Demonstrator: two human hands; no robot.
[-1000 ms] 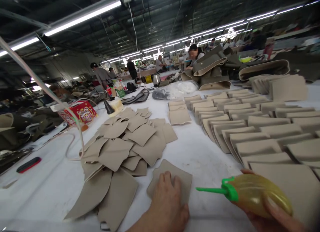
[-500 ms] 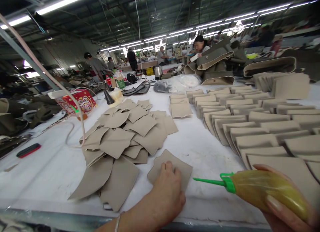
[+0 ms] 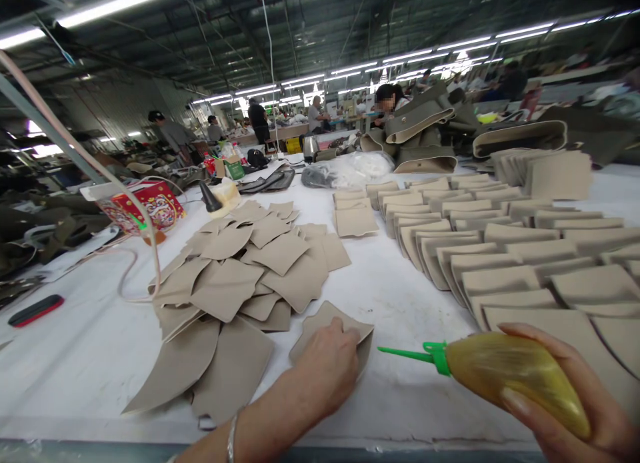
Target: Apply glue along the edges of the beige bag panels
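My left hand (image 3: 327,366) grips a beige cut piece of material (image 3: 323,321) lying on the white table (image 3: 400,296), fingers curled over its near edge, which lifts a little at the right. My right hand (image 3: 585,416) is wrapped round a yellow squeeze bottle (image 3: 515,376) with a green nozzle (image 3: 407,353) that points left toward that piece. A loose heap of the same beige pieces (image 3: 240,276) lies to the left of my left hand.
Rows of overlapped beige pieces (image 3: 500,250) cover the right half of the table. A red patterned box (image 3: 145,206), a cable (image 3: 135,263) and a red-and-black object (image 3: 35,310) lie at the left. Folded bag parts (image 3: 425,136) are stacked at the back. Other people work at far tables.
My left hand has curled its fingers over the beige piece, whose right edge now lifts a little. The bottle stays pointed at it. The view has shifted slightly.
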